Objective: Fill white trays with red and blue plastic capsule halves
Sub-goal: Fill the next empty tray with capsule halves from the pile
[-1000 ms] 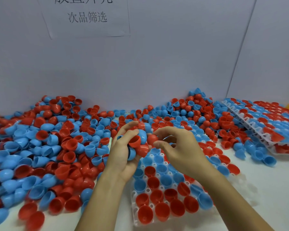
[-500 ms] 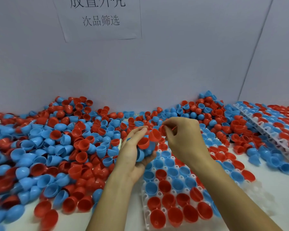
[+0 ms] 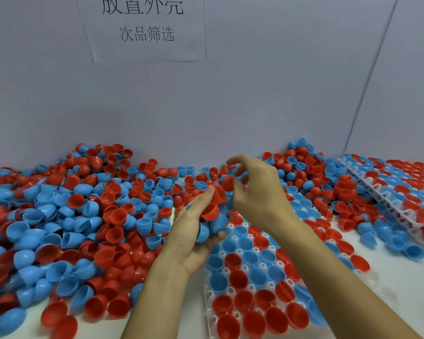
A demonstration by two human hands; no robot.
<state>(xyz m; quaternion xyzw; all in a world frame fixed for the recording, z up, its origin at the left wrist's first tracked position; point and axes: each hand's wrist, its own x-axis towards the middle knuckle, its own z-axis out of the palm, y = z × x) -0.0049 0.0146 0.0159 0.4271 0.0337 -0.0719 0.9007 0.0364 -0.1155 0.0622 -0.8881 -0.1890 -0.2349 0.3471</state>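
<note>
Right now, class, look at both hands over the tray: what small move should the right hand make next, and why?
Probably carry the red half pinched by the right hand down into a free cell of the white tray. The left hand cradles a stock of red and blue halves just above it, and most visible cells already hold halves.

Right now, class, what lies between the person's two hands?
In the head view, a red capsule half, pinched by the right hand, sits just above the handful of capsule halves held in the left hand.
</note>
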